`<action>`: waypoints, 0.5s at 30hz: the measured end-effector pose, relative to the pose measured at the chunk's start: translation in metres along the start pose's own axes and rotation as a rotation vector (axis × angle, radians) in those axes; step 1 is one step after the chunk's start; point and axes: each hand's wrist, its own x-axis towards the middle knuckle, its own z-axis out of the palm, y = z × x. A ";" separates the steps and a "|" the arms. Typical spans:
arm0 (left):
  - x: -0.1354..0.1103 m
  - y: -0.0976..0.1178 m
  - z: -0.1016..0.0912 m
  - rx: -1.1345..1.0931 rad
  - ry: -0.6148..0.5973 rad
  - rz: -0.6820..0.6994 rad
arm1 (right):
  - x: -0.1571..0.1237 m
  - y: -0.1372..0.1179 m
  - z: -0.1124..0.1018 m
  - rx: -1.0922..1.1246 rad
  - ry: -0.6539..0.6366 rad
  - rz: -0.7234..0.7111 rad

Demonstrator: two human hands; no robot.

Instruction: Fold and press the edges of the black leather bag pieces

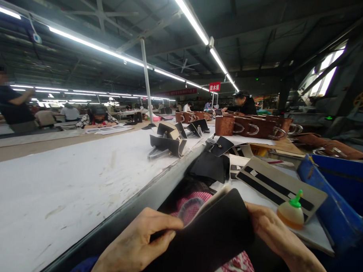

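A black leather bag panel with a pale inner side is held up over my lap. My left hand pinches its left edge between thumb and fingers. On the opposite edge, my right hand grips the panel, its fingertips partly hidden behind it. Just right of that hand stands a glue bottle with a green nozzle and amber liquid inside. Behind the bottle lies a grey panel with black strips. Pink checked cloth shows beneath the held panel.
A long white-covered table runs along my left, with black bags on it. Brown bags with handles line the right side. A blue bin stands close at right. Other people work farther back; one person stands at far left.
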 end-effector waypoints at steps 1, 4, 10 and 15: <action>0.003 0.003 -0.001 0.000 -0.022 0.012 | 0.002 0.001 0.000 -0.001 -0.017 0.018; 0.008 0.011 -0.005 -0.021 -0.075 0.086 | 0.005 0.005 0.002 0.030 0.023 0.095; 0.014 0.019 -0.012 -0.071 -0.062 0.184 | 0.006 -0.005 0.005 0.074 0.188 0.054; 0.015 0.021 -0.015 -0.185 -0.095 0.139 | 0.008 -0.020 0.009 0.073 0.210 0.075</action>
